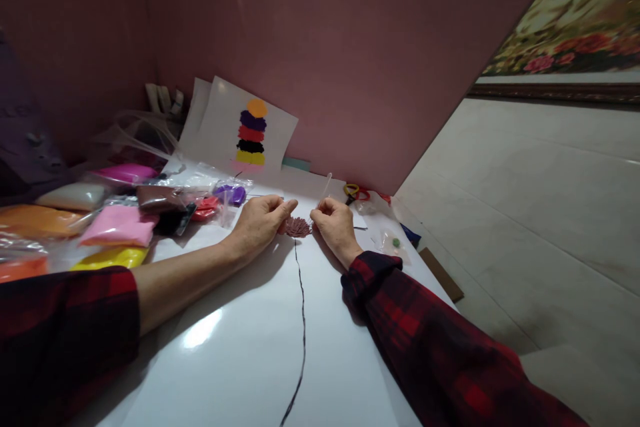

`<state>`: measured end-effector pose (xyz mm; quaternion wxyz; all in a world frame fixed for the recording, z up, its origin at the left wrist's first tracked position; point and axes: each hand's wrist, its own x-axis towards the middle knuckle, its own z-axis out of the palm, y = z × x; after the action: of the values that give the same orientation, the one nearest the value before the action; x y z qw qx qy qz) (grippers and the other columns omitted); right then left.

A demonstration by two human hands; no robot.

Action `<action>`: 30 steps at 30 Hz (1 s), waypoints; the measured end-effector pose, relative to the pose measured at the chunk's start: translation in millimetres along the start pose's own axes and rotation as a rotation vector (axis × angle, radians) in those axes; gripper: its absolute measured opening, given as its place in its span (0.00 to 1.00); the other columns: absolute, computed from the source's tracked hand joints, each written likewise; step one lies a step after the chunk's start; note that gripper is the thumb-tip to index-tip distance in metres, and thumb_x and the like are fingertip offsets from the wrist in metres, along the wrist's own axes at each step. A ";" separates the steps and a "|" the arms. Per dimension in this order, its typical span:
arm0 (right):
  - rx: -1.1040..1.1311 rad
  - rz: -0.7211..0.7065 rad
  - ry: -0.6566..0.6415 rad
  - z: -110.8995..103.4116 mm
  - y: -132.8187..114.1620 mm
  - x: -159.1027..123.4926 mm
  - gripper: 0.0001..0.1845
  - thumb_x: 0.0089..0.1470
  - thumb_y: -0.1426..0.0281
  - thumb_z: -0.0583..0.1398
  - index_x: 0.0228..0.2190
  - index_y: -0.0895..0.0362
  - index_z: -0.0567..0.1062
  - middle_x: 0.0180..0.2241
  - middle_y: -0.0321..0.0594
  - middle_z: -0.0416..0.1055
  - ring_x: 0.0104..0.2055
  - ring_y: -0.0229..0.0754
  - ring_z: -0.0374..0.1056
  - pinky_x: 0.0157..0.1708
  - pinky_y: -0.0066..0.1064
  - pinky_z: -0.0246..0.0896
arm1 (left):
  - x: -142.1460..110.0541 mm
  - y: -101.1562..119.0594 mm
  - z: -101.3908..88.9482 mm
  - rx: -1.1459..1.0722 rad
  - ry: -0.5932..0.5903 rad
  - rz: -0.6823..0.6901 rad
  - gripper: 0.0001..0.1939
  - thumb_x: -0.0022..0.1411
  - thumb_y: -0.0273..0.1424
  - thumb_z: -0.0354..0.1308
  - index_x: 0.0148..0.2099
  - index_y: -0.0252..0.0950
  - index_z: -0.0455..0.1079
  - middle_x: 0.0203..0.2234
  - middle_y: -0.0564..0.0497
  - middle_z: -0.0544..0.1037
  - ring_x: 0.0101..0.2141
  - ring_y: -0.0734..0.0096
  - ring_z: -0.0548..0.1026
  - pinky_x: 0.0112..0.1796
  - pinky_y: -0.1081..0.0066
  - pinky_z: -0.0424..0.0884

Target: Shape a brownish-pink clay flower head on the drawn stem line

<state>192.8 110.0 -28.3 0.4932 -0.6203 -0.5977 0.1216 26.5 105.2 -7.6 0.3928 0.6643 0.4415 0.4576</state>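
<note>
A small brownish-pink clay flower shape [299,227] lies on the white glossy sheet [260,347], at the top of a thin black line [302,320] that runs toward me. My left hand [260,221] rests beside it, thumb and fingers pinched on its left edge. My right hand [334,221] is closed around a thin clear stick-like tool [325,188] whose tip touches the right side of the clay. Both sleeves are red and black plaid.
Bags of coloured clay [120,225] in pink, yellow, orange, white, brown and purple crowd the left side. A white card with stacked colour blobs [253,130] leans on the pink wall. Scissors [356,192] lie behind my right hand. The table edge drops to a tiled floor on the right.
</note>
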 end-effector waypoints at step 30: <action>-0.019 0.000 0.001 -0.2 -1.0 0.2 0.06 0.39 0.70 0.56 0.16 0.54 0.65 0.16 0.31 0.61 0.23 0.38 0.57 0.26 0.29 0.51 | -0.4 -0.5 -0.3 -0.018 0.000 0.020 0.20 0.58 0.44 0.54 0.19 0.37 0.64 0.12 0.57 0.66 0.15 0.77 0.60 0.18 0.74 0.56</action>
<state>192.4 109.8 -27.4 0.4875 -0.6251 -0.5985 0.1157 25.9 105.1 -8.0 0.3940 0.6651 0.4308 0.4657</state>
